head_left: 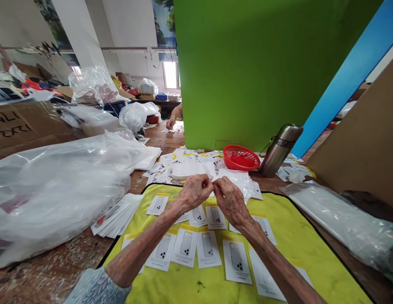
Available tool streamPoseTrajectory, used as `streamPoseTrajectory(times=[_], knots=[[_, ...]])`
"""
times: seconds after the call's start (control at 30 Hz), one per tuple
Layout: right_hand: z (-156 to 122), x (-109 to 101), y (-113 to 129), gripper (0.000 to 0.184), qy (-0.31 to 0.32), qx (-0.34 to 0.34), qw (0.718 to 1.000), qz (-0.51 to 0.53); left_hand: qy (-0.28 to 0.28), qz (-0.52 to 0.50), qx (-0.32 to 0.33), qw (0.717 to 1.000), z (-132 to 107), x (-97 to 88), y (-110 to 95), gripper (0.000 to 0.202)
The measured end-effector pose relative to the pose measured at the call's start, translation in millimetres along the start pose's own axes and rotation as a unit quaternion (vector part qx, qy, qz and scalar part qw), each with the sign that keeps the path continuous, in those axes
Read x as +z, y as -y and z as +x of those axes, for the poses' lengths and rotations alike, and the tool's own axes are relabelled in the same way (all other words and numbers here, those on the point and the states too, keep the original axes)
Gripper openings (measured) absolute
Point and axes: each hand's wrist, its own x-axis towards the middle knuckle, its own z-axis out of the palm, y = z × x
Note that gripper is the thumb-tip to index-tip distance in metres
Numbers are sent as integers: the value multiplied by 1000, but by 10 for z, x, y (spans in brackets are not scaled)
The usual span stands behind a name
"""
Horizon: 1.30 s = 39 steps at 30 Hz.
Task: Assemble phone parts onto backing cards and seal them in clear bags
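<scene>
Left hand and right hand meet at the fingertips, fingers curled tight; can't tell what's pinched. Cards lie below on the yellow mat: white, yellow header, long axis pointing away from the person.

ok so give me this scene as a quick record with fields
left hand: curled, fingertips meeting the right hand above the mat
right hand: curled, pinching at the same spot; what is pinched is too small to tell
surface: yellow mat on a table
on mat: rows of phone-case cards lying flat
behind the hands: red basket, steel flask
left side: big clear plastic bag
backdrop: green board
far off: another person's hand
</scene>
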Motion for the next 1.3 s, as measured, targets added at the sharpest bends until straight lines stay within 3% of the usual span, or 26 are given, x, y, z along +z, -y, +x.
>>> streamPoseTrajectory(times=[0.17,0.3,0.4,0.5,0.6,0.67,0.73,0.83,0.93,1.1,1.2,1.3], knots=[[19,-37,-66,16,-22,60,997,48,0,87,4,996,-81,43,-24,19],[116,-123,-298,17,17,173,970,170,5,47,-40,998,-66,16,-25,23],[197,-167,-580,22,8,234,956,177,38,18,-53,998,4,27,14,24],[258,-190,-834,22,8,283,945,162,80,71,-15,994,85,168,44,19],[266,-228,-967,15,13,316,939,133,108,137,31,984,170,423,61,19],[214,-263,-987,14,11,317,942,107,104,158,46,981,227,603,81,30],[105,-288,-977,29,13,302,950,83,92,166,54,980,280,754,107,38],[-114,-268,-971,61,67,236,969,43,79,172,72,979,359,905,129,41],[-252,-191,-1014,72,100,148,984,-1,79,167,92,979,441,971,91,35],[-202,-166,-1055,55,64,94,992,-54,86,169,89,978,527,848,-22,22],[-231,-324,-994,46,68,98,988,-97,86,182,69,977,461,583,-25,21],[-445,-602,-912,32,82,110,988,-67,78,184,51,979,203,252,29,18]])
